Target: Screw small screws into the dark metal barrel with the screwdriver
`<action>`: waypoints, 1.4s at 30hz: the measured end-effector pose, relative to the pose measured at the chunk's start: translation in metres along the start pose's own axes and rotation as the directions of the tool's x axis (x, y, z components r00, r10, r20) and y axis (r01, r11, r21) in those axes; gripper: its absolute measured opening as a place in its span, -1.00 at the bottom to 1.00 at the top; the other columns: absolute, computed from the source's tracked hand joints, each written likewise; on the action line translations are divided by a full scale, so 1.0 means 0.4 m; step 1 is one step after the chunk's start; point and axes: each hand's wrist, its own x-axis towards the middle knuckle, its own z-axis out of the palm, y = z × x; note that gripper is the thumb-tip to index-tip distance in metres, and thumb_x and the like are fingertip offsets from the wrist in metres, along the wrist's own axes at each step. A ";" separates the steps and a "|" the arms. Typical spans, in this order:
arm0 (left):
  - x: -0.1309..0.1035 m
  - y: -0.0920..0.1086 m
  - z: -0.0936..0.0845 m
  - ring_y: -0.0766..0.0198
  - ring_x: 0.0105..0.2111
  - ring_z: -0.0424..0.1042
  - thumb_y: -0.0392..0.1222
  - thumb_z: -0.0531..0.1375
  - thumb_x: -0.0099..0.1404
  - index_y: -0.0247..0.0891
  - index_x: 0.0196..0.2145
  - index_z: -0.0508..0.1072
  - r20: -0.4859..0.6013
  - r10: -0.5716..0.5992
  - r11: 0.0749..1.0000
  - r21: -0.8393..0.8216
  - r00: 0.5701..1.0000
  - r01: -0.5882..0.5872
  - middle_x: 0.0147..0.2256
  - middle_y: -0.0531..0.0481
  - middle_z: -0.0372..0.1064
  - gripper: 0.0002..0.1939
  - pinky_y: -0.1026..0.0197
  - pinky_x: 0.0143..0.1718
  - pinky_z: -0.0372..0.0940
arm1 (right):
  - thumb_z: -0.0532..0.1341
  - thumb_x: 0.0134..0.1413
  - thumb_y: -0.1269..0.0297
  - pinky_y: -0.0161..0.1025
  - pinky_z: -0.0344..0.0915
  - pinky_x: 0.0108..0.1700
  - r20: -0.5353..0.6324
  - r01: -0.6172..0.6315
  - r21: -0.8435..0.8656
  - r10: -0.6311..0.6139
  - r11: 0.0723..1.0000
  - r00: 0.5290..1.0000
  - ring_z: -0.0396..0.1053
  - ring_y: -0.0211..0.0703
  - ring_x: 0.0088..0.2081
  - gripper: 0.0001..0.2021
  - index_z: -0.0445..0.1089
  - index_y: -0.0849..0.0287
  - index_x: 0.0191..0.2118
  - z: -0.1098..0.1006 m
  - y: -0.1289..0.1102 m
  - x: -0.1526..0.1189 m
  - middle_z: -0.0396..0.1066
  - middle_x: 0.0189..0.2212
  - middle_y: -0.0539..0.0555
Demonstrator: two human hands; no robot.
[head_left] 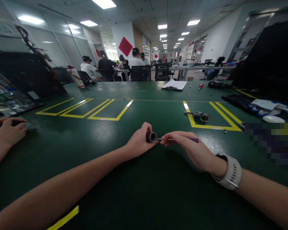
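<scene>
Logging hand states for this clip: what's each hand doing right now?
Left hand: closed on a dark cylindrical part.
Right hand: closed on a thin tool.

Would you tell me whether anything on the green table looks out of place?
The metal part on the right looks slightly misplaced: its thin shaft crosses the yellow tape. A small piece lies loose near that outline's front edge. I see no spill.

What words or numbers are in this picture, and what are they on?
I can't read any for sure.
Red diamond: a faint dark mark, too blurred.
Wall sign at the back: too small.
Papers: too blurred to tell any writing.
Little white labels on the yellow tape: too small.
</scene>
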 end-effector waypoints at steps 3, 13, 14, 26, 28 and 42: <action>-0.002 0.006 0.000 0.32 -0.44 0.30 -0.19 0.22 0.06 -0.24 -0.28 0.24 0.010 0.022 1.000 0.015 1.000 -0.022 -0.42 0.09 0.29 -0.73 0.26 -0.43 0.17 | 0.10 0.17 0.24 -0.13 0.33 -0.09 -0.018 0.010 -0.021 -0.010 1.000 1.000 0.41 -0.17 -0.20 -0.80 0.41 0.16 -0.19 0.012 0.000 -0.011 0.46 -0.26 0.08; -0.010 0.013 0.009 0.34 -0.49 0.23 -0.22 0.15 0.13 -0.26 -0.49 0.30 0.056 0.113 0.974 0.189 0.992 -0.122 -0.51 0.09 0.24 -0.90 0.28 -0.48 0.08 | 0.10 0.11 0.37 -0.21 0.34 -0.29 -0.023 0.171 -0.478 -0.207 0.862 0.978 0.38 -0.18 -0.32 -0.88 0.36 0.16 -0.25 0.054 -0.012 -0.043 0.42 -0.34 0.08; -0.011 0.015 0.009 0.34 -0.50 0.22 -0.24 0.14 0.13 -0.26 -0.49 0.30 0.076 0.138 0.966 0.208 0.988 -0.151 -0.52 0.09 0.22 -0.91 0.28 -0.48 0.07 | 0.10 0.10 0.39 -0.21 0.34 -0.27 -0.004 0.206 -0.499 -0.240 0.841 0.971 0.38 -0.18 -0.31 -0.88 0.36 0.15 -0.25 0.055 -0.010 -0.044 0.43 -0.33 0.07; -0.014 0.017 0.001 0.37 -0.51 0.19 -0.28 0.09 0.17 -0.27 -0.50 0.26 0.157 0.275 0.947 0.124 0.948 -0.296 -0.51 0.08 0.18 -0.89 0.29 -0.47 0.07 | 0.13 0.08 0.34 -0.16 0.35 -0.19 -0.055 -0.121 0.342 0.149 0.932 0.987 0.43 -0.19 -0.31 -0.88 0.37 0.22 -0.41 0.027 0.021 -0.014 0.49 -0.36 0.10; -0.012 0.014 0.003 0.37 -0.51 0.19 -0.27 0.10 0.17 -0.27 -0.50 0.25 0.139 0.260 0.955 0.111 0.955 -0.276 -0.51 0.09 0.18 -0.89 0.29 -0.47 0.08 | 0.13 0.10 0.32 -0.15 0.35 -0.18 -0.075 -0.092 0.328 0.123 0.940 0.990 0.43 -0.18 -0.30 -0.87 0.37 0.21 -0.39 0.028 0.026 -0.016 0.49 -0.34 0.11; -0.014 0.003 0.006 0.36 -0.50 0.22 -0.38 0.07 0.14 -0.28 -0.47 0.27 0.179 0.266 0.920 0.246 0.947 -0.304 -0.50 0.07 0.21 -0.93 0.29 -0.47 0.08 | 0.13 0.10 0.30 -0.14 0.32 -0.19 -0.063 -0.013 0.052 0.017 0.999 0.998 0.41 -0.15 -0.29 -0.85 0.42 0.20 -0.38 0.034 0.018 -0.027 0.48 -0.35 0.10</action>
